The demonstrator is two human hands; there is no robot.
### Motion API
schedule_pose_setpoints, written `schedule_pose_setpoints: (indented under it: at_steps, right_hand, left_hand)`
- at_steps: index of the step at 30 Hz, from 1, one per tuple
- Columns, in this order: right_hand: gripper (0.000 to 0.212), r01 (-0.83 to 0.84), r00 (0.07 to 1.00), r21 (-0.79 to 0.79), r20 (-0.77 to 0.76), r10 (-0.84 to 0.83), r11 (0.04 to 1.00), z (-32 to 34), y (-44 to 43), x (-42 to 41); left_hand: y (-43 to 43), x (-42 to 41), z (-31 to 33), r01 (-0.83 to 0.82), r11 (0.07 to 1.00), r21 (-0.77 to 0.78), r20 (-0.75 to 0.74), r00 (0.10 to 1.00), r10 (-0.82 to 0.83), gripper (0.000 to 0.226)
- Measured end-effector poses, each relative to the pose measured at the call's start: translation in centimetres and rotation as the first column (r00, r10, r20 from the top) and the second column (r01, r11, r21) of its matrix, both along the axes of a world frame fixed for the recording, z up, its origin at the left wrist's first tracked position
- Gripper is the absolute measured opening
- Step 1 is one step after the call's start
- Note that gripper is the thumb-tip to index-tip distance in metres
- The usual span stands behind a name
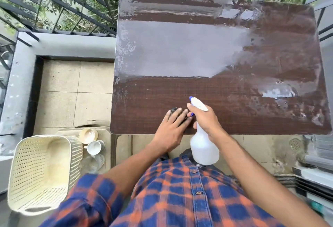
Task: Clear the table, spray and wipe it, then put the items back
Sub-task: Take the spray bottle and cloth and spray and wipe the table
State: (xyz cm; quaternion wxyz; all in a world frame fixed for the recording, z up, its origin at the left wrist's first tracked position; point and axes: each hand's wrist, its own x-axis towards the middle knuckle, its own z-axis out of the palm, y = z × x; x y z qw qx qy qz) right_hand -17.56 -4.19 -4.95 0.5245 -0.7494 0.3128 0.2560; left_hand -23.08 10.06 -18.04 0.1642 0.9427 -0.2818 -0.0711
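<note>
Table (234,104) — brown top, streaked wet. Spray bottle (203,147) over its near edge, nozzle pointing away — right hand (204,118) fingers curled round the neck. Left hand (171,129), fingers spread, presses a dark pad (174,109) onto the table.

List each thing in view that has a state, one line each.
table, wet in streaks and patches.
spray bottle, held by right hand, nozzle toward the table.
dark pad, on the table, pressed under left hand.
basket, empty, off the table.
white mug, upright, beside the basket.
</note>
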Motion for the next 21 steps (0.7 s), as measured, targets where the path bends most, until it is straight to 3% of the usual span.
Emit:
schedule_pose_setpoints:
  at_steps: [2,4,6,10,17,19,21]
  right_hand:
    - [0.024,0.016,1.000,-0.026,0.000,-0.016,1.000,0.0,-0.7,0.4]
    - [0.023,0.032,0.999,-0.014,-0.007,-0.032,0.999,0.0,-1.1,1.0]
    - [0.021,0.028,1.000,0.007,-0.011,-0.028,1.000,0.0,-1.3,1.6]
    - [0.023,0.008,1.000,0.006,-0.012,-0.007,1.000,-0.1,-0.8,2.7]
    - [0.023,-0.071,0.997,0.039,-0.004,0.071,0.997,0.0,0.8,3.5]
    - [0.028,-0.076,0.997,0.047,-0.009,0.077,0.996,0.0,0.6,3.3]
    - [0.035,-0.068,0.997,0.053,-0.017,0.069,0.996,-0.1,-0.1,3.0]
  left_hand:
    - [0.4,2.5,0.2,0.070,0.997,-0.012,-0.003,0.998,-0.070,0.057]
    - [1.9,5.2,0.3,0.018,1.000,-0.009,-0.002,1.000,-0.018,0.054]
    - [4.6,8.0,0.5,-0.191,0.981,-0.025,-0.010,0.982,0.190,0.052]
    - [11.4,10.2,0.5,-0.598,0.801,-0.031,-0.068,0.801,0.595,0.048]
    - [10.6,-0.5,0.6,-0.880,0.474,-0.018,-0.073,0.474,0.878,0.049]
    - [8.2,-2.9,0.6,-0.891,0.454,0.010,-0.094,0.452,0.887,0.051]
    - [5.5,-3.9,0.7,-0.862,0.506,0.021,-0.121,0.500,0.857,0.053]
